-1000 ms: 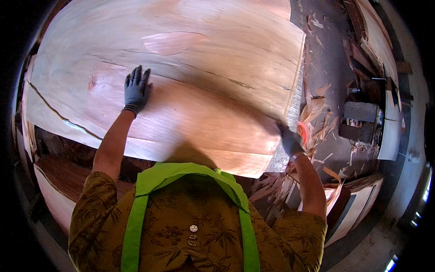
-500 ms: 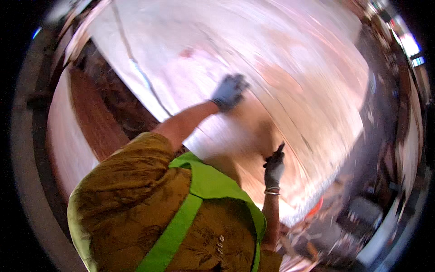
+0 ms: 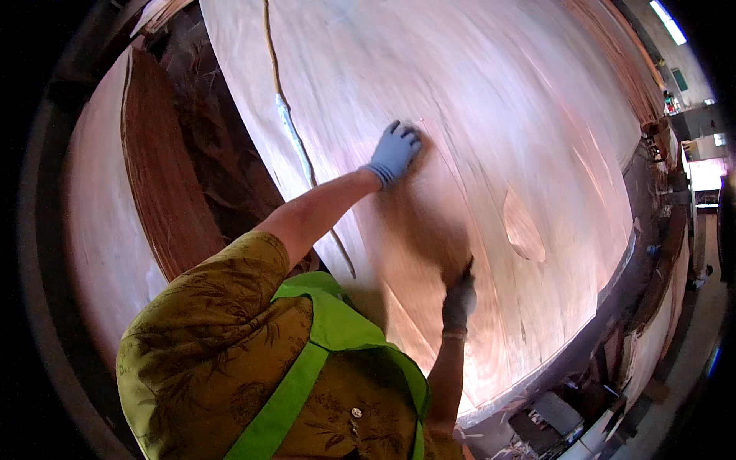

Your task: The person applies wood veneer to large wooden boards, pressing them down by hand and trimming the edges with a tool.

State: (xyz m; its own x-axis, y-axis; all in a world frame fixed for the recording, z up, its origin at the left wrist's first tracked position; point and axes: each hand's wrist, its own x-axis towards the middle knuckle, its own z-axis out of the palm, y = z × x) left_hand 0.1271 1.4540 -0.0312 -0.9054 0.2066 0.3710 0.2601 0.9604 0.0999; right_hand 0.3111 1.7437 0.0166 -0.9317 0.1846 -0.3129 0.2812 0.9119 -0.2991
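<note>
A broad pale wood veneer sheet (image 3: 491, 100) spreads in front of me, with fine grain lines and splits. My left hand (image 3: 396, 155), in a blue-grey knit glove, lies on it palm down, fingers apart and slightly bent. Nearer to me and to the right, my right hand (image 3: 460, 301) is closed low over the sheet in a dark grey glove. A dark, narrow tip (image 3: 468, 267) sticks out from its fingers; its kind is not clear. Farther right, the sheet shows a leaf-shaped tan gap or patch (image 3: 524, 226).
A long thin brown strip (image 3: 271, 54), pale blue along part of it, runs down the sheet's left side. Beyond a dark gap on the left stands another veneer stack (image 3: 165, 176). Scraps and a dark box-like object (image 3: 558, 412) lie at the lower right.
The view has turned, so the sheet and strip appear shifted right. My right hand is slightly lower in the picture. My left hand remains on the sheet, and the earlier blur has eased.
</note>
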